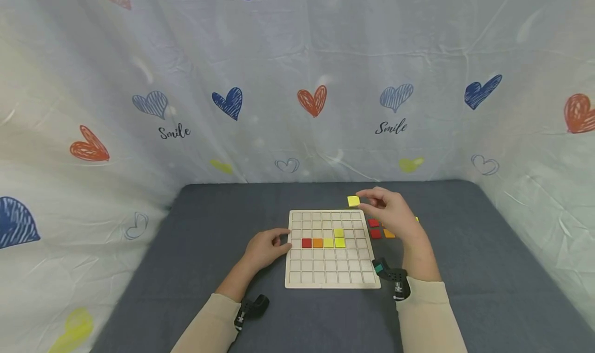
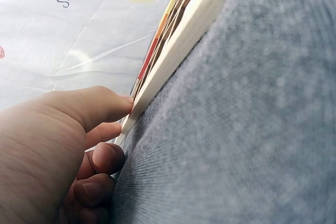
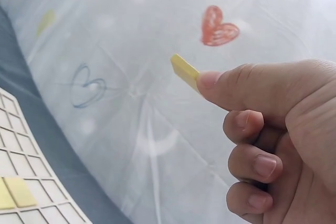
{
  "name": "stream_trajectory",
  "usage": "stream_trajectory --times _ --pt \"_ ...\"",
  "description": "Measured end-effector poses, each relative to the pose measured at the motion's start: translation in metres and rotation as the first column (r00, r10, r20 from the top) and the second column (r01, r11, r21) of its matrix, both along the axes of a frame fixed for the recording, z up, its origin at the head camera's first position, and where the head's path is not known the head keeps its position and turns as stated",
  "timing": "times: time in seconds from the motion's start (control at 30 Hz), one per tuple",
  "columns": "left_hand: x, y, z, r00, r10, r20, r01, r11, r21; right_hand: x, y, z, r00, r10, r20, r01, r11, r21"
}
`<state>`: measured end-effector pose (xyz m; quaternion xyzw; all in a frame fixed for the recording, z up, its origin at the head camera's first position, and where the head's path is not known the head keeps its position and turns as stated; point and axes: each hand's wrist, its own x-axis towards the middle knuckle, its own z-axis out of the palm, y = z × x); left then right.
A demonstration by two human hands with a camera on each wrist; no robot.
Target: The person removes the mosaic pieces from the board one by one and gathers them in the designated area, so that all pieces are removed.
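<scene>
A pale wooden grid board lies on the dark cloth. My left hand touches its left edge, thumb and index fingertips apart along the rim; in the left wrist view the thumb presses at that edge. One red tile, one orange tile and two yellow tiles form a row in the grid, with another yellow tile above the row's right end. Past the board's far right corner, my right hand pinches a yellow tile by one side, raised in the air.
Loose red tiles and an orange tile lie right of the board, under the right hand. A bit of a yellow tile shows behind that hand. A white curtain printed with hearts hangs behind the cloth-covered table.
</scene>
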<state>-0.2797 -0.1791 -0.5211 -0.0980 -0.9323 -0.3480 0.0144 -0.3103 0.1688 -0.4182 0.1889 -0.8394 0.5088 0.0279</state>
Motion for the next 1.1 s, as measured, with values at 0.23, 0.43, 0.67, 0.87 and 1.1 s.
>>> stream_trajectory --times 0.23,0.43,0.67,0.87,1.1 --pt "0.0 0.0 0.0 1.0 0.001 -0.001 -0.001 1.0 0.003 0.002 0.024 0.002 0.998 -0.053 -0.016 0.053 0.999 0.006" --pt "0.0 -0.001 0.0 1.0 -0.01 -0.013 0.01 1.0 -0.005 0.001 0.045 -0.001 0.994 -0.109 -0.012 0.109 0.994 0.026" --pt "0.0 0.0 0.001 1.0 -0.003 -0.007 0.003 1.0 -0.002 0.002 0.069 -0.008 0.986 -0.165 0.027 0.163 0.985 0.056" --pt "0.0 0.0 0.002 1.0 0.0 -0.009 0.0 1.0 -0.008 0.003 0.082 -0.015 0.967 -0.234 0.098 0.218 0.964 0.149" --pt "0.0 0.0 0.0 1.0 -0.003 -0.023 0.003 1.0 -0.01 0.002 0.095 -0.028 0.95 -0.272 0.155 0.23 0.942 0.246"
